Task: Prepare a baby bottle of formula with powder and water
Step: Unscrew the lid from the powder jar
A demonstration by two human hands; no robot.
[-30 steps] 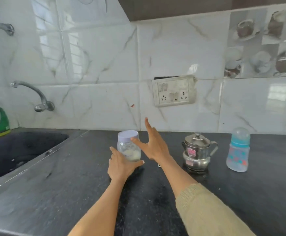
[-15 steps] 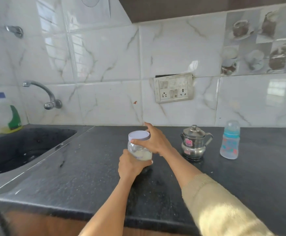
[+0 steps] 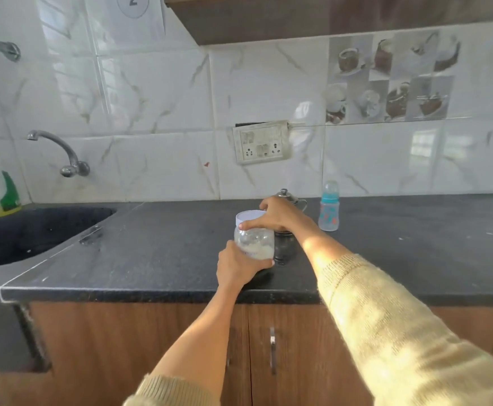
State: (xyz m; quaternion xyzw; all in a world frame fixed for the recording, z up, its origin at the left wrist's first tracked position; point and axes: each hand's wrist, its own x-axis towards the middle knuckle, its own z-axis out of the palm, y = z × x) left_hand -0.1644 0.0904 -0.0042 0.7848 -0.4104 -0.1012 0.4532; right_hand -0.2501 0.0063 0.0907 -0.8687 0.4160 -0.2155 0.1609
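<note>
The powder jar [image 3: 254, 243] stands near the counter [image 3: 157, 253] front edge, its base grasped by the left hand [image 3: 236, 266]. The right hand [image 3: 277, 215], spread open a second ago, now clasps the white lid [image 3: 249, 217]; unscrewing appears imminent. The baby bottle [image 3: 329, 207] stands untouched, well apart.

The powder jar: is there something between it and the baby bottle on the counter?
Yes. The steel kettle stands between the powder jar and the baby bottle, mostly hidden behind the right hand gripping the lid. The left hand holds the jar's body.
</note>
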